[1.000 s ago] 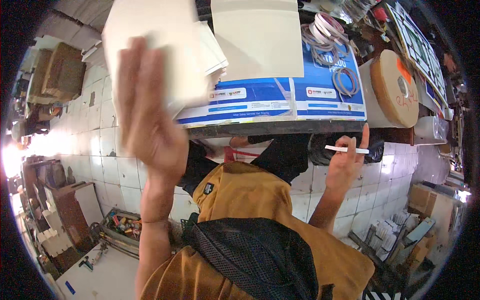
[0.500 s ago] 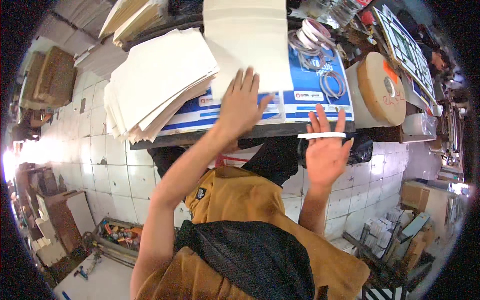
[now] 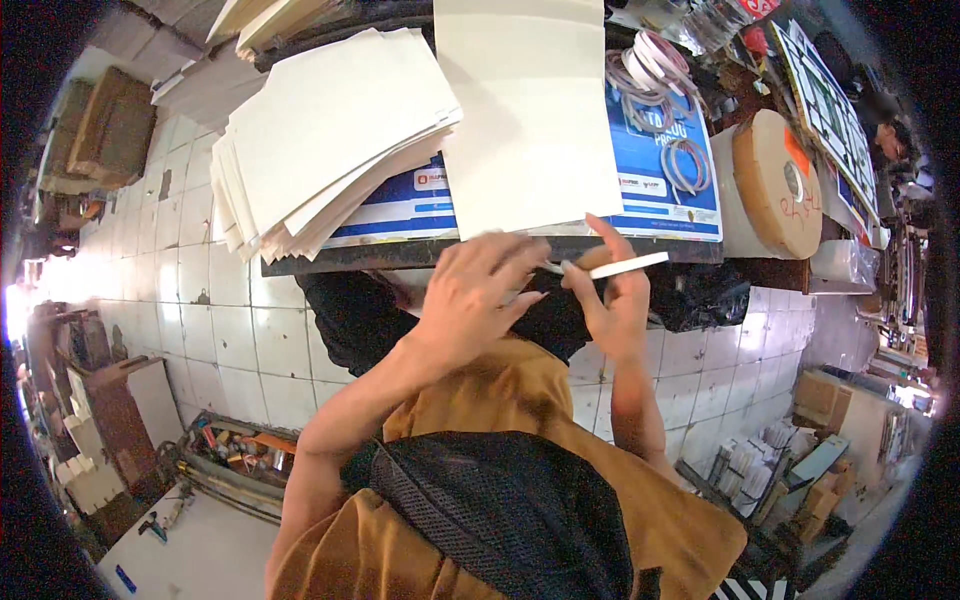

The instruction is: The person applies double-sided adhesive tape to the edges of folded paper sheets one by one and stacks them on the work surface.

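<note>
A thin white strip [image 3: 632,265] is held in my right hand [image 3: 618,300], thumb and fingers closed on it, index finger raised. My left hand [image 3: 478,290] hovers beside it near the table's front edge, slightly blurred, fingers stretched out and thumb apart, with nothing visible in it. Just beyond both hands lies a long cream sheet [image 3: 528,130], its near end reaching the table edge. Under it are blue-and-white printed sheets [image 3: 395,215]. Left of the cream sheet stands an uneven stack of cream paper [image 3: 340,130].
Coils of narrow pale band [image 3: 655,70] rest on the blue sheet at right, with a smaller coil [image 3: 686,166] nearer. A large tan roll [image 3: 770,185] stands at the table's right end. Bundled boards [image 3: 105,130] and a bin of odds and ends [image 3: 245,445] are at left.
My left hand has come off the sheet toward me. My right hand has moved left and turned, now pinching the white strip. The cream sheet sits closer to the front edge.
</note>
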